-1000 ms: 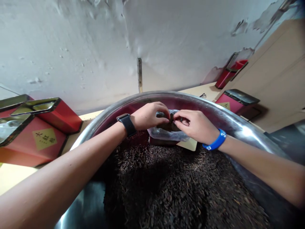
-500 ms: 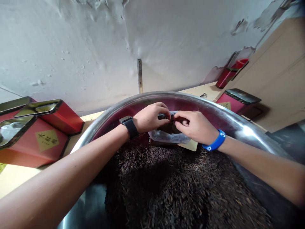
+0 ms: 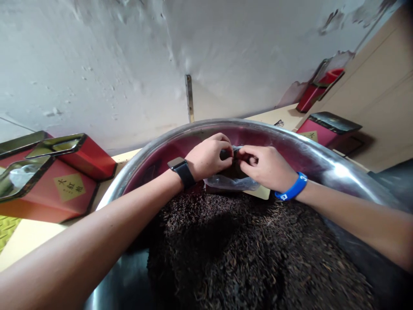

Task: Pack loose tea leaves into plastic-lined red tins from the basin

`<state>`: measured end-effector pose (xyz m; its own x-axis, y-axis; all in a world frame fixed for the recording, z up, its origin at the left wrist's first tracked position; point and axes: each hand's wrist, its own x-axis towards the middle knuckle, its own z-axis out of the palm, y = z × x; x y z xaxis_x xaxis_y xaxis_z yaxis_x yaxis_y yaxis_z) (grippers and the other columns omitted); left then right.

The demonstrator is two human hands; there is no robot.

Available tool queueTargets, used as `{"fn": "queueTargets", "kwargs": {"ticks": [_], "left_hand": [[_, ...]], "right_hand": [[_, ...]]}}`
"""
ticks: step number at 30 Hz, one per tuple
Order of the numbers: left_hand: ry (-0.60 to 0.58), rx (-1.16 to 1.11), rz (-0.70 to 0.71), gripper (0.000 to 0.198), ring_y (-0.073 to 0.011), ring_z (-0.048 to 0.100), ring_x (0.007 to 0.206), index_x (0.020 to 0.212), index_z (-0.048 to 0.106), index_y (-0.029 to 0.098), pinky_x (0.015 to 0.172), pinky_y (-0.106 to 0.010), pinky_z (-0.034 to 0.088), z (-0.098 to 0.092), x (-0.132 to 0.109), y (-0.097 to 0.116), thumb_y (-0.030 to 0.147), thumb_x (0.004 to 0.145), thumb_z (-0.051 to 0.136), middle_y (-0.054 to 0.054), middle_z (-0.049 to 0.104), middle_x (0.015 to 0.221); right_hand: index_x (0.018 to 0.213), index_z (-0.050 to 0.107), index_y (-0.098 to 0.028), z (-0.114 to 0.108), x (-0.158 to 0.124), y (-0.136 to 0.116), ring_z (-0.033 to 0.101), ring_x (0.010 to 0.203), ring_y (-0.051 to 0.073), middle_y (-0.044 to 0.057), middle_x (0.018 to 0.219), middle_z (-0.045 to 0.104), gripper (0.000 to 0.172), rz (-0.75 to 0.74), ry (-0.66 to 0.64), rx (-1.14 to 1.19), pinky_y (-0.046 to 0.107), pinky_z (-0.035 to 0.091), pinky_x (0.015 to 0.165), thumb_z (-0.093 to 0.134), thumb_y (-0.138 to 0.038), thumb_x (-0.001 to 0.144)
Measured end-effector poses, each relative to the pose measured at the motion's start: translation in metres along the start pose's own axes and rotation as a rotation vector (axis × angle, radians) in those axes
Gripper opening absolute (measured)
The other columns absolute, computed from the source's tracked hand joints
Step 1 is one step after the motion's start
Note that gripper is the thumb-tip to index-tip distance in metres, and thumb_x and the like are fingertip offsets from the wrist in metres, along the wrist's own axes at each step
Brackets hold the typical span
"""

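A big steel basin [image 3: 325, 165] holds a heap of dark loose tea leaves [image 3: 245, 254]. At its far side a clear plastic bag [image 3: 230, 181] filled with tea sits in a red box with a cream label [image 3: 260, 193]. My left hand [image 3: 211, 157], with a black watch on the wrist, pinches the bag's top edge. My right hand [image 3: 266, 167], with a blue wristband, pinches the same edge from the right. The fingertips of both hands meet over the bag's mouth.
Open red tea tins with yellow labels [image 3: 48, 181] stand at the left on a pale counter [image 3: 29, 234]. More red tins [image 3: 325, 127] stand at the right, one [image 3: 318, 88] farther back. A peeling white wall [image 3: 129, 64] rises behind the basin.
Both hands stay pinched on the bag's top and have drawn a little closer together. The view has shifted slightly, so the tins sit lower left.
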<state>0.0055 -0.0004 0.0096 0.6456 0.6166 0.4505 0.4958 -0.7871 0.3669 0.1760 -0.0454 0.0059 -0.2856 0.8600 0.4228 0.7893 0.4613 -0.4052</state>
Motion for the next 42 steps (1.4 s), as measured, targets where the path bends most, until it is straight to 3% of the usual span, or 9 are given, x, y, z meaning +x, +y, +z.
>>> {"fn": "queueTargets", "kwargs": {"ticks": [10, 19, 27, 42], "left_hand": [[0.009, -0.127, -0.028, 0.011, -0.0123, 0.054, 0.088, 0.079, 0.063, 0.015, 0.088, -0.028, 0.042, 0.0, 0.001, -0.006, 0.02, 0.077, 0.053, -0.005, 0.058, 0.096], [-0.021, -0.19, -0.064, 0.008, -0.0123, 0.054, 0.088, 0.076, 0.062, 0.014, 0.086, -0.028, 0.042, -0.002, 0.003, -0.004, 0.017, 0.076, 0.055, -0.005, 0.059, 0.093], [-0.006, -0.237, -0.113, 0.01, -0.013, 0.055, 0.087, 0.079, 0.061, 0.013, 0.084, -0.028, 0.043, 0.0, 0.002, 0.001, 0.018, 0.078, 0.053, -0.006, 0.06, 0.091], [0.065, -0.155, -0.032, 0.013, -0.0122, 0.054, 0.086, 0.077, 0.062, 0.014, 0.084, -0.028, 0.043, 0.006, 0.0, 0.005, 0.025, 0.077, 0.055, -0.006, 0.059, 0.094]], "right_hand": [[0.075, 0.058, -0.016, 0.001, 0.001, 0.005, 0.039, 0.049, 0.008, -0.002, 0.056, 0.048, 0.009, 0.012, -0.01, 0.084, 0.022, 0.031, 0.048, 0.051, -0.022, 0.074], [0.081, 0.058, -0.015, 0.0, 0.001, 0.006, 0.045, 0.052, 0.008, 0.002, 0.068, 0.057, 0.012, 0.01, -0.035, 0.136, 0.022, 0.035, 0.049, 0.049, -0.023, 0.078], [0.079, 0.057, -0.015, -0.002, 0.002, 0.005, 0.045, 0.053, 0.008, 0.001, 0.066, 0.056, 0.012, 0.06, -0.036, 0.185, 0.021, 0.035, 0.049, 0.05, -0.025, 0.078], [0.074, 0.056, -0.016, -0.004, 0.006, 0.007, 0.049, 0.058, 0.01, 0.003, 0.066, 0.056, 0.011, 0.145, -0.032, 0.301, 0.023, 0.039, 0.051, 0.051, -0.025, 0.078]]}}
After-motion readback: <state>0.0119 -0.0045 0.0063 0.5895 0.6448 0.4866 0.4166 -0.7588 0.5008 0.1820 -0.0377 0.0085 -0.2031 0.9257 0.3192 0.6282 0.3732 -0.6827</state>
